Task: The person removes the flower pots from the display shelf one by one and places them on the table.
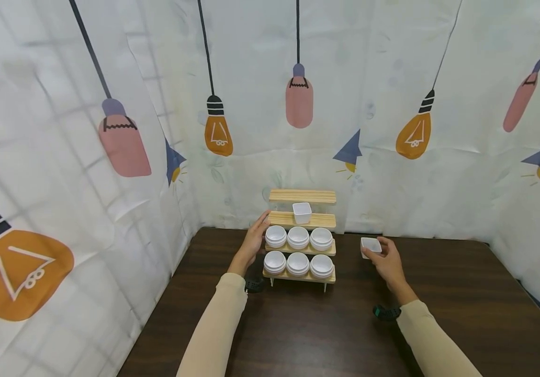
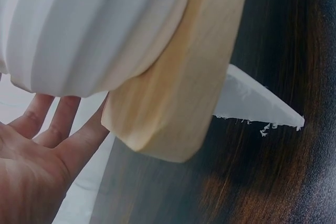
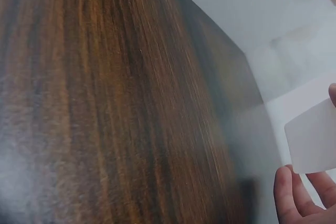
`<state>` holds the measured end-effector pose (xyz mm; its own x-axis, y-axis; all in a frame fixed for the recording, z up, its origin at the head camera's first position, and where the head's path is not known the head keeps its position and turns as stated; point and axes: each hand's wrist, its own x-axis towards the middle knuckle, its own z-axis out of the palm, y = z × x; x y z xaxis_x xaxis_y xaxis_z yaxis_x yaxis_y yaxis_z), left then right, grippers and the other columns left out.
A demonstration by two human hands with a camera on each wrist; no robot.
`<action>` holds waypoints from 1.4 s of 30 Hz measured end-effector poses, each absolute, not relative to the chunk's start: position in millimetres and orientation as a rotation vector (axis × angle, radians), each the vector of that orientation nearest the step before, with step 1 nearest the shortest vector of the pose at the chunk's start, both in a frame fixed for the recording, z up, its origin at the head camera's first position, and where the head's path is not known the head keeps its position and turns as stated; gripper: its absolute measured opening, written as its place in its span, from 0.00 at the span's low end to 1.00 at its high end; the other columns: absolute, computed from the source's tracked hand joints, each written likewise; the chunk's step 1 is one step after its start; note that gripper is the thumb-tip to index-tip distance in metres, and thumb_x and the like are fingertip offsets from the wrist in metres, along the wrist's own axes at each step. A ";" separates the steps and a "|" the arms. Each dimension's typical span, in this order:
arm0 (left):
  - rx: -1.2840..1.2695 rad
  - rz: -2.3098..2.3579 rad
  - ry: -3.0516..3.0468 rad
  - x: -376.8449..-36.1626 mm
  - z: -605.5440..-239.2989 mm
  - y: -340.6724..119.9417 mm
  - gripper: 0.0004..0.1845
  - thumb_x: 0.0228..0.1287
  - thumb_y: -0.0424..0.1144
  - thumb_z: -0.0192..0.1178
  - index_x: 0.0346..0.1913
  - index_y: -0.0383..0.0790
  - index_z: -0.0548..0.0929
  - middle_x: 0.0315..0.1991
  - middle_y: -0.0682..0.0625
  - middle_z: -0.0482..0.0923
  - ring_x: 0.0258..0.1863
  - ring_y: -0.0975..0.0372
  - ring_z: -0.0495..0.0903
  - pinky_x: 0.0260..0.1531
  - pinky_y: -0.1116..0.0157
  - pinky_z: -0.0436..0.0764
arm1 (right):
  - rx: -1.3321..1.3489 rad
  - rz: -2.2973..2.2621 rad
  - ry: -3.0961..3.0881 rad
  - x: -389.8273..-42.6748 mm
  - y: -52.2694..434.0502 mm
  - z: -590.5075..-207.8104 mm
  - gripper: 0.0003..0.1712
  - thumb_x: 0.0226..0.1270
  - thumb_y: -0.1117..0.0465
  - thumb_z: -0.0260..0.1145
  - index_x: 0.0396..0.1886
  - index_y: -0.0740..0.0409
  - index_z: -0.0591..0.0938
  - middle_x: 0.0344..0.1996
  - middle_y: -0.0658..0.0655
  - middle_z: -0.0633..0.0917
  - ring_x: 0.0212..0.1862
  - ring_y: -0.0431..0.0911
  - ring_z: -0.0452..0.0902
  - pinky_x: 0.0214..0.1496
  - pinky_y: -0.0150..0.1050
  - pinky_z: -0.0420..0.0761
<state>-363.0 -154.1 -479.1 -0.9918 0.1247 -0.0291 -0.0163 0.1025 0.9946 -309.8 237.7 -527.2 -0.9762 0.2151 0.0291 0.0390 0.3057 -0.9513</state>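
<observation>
A four-tier rack [image 1: 302, 196] is holding six round bowls [image 1: 298, 237] and one square bowl [image 1: 302, 213]; above the table [image 1: 439, 293], right fingers [image 3: 284, 195] are pinching another square bowl [image 1: 370, 244], spread left fingers [image 2: 85, 137] are flanking the rack.

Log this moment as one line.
left hand: at left edge of rack | right hand: holds square white cup | rack: round bowls on lower two tiers, another square cup above

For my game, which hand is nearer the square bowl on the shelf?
Left. The left hand is just left of the square bowl; the right hand is farther, to its right.
</observation>
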 end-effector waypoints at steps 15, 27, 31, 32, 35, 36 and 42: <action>0.098 2.053 2.275 -362.9 -480.3 -153.9 0.26 0.81 0.57 0.46 0.77 0.72 0.64 0.70 0.44 0.73 0.49 0.56 0.77 0.25 0.60 0.74 | -0.282 1.776 -2.397 -322.3 233.3 -536.6 0.46 0.71 0.47 0.69 0.79 0.60 0.59 0.67 0.69 0.70 0.50 0.44 0.76 0.42 0.28 0.79; 0.114 2.052 2.263 -362.3 -478.8 -153.2 0.26 0.81 0.57 0.45 0.78 0.70 0.62 0.71 0.43 0.72 0.49 0.55 0.78 0.27 0.59 0.76 | -0.232 1.677 -2.425 -330.9 234.0 -539.1 0.44 0.73 0.51 0.68 0.79 0.63 0.59 0.66 0.72 0.70 0.61 0.62 0.74 0.41 0.27 0.75; 0.111 2.048 2.269 -362.9 -478.8 -153.0 0.27 0.81 0.57 0.45 0.79 0.68 0.62 0.71 0.44 0.71 0.51 0.54 0.79 0.27 0.58 0.75 | -0.226 1.623 -2.469 -333.5 235.8 -539.1 0.45 0.73 0.50 0.68 0.79 0.61 0.58 0.68 0.72 0.71 0.61 0.62 0.74 0.43 0.31 0.76; 0.111 2.045 2.272 -363.0 -478.7 -152.9 0.27 0.81 0.57 0.45 0.79 0.67 0.62 0.71 0.44 0.71 0.51 0.54 0.79 0.27 0.58 0.75 | -0.228 1.612 -2.481 -334.2 236.5 -539.1 0.45 0.73 0.50 0.68 0.79 0.61 0.58 0.68 0.72 0.71 0.61 0.62 0.74 0.43 0.32 0.76; 0.108 2.042 2.277 -362.8 -478.7 -152.6 0.27 0.81 0.57 0.45 0.79 0.68 0.62 0.72 0.43 0.71 0.50 0.55 0.79 0.27 0.58 0.76 | -0.216 1.579 -2.516 -335.8 238.4 -538.7 0.46 0.73 0.49 0.68 0.80 0.62 0.56 0.69 0.73 0.70 0.62 0.63 0.74 0.45 0.35 0.77; 0.106 2.046 2.273 -362.7 -478.8 -152.4 0.27 0.81 0.57 0.46 0.78 0.69 0.63 0.72 0.43 0.71 0.49 0.55 0.79 0.27 0.58 0.76 | -0.212 1.567 -2.527 -336.4 238.9 -538.6 0.47 0.73 0.49 0.68 0.80 0.62 0.56 0.70 0.73 0.70 0.62 0.63 0.74 0.46 0.37 0.77; 0.113 2.057 2.264 -363.1 -480.4 -152.2 0.26 0.81 0.57 0.46 0.77 0.70 0.64 0.72 0.43 0.71 0.51 0.54 0.78 0.27 0.58 0.75 | -0.207 1.529 -2.569 -337.9 239.5 -536.8 0.47 0.73 0.49 0.68 0.80 0.63 0.56 0.71 0.73 0.69 0.64 0.64 0.72 0.53 0.48 0.78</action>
<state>-363.1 -152.2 -480.4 -0.9940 0.1087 -0.0100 0.0005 0.0959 0.9954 -337.9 239.5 -536.8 -0.9800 0.1915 0.0540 0.0438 0.4724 -0.8803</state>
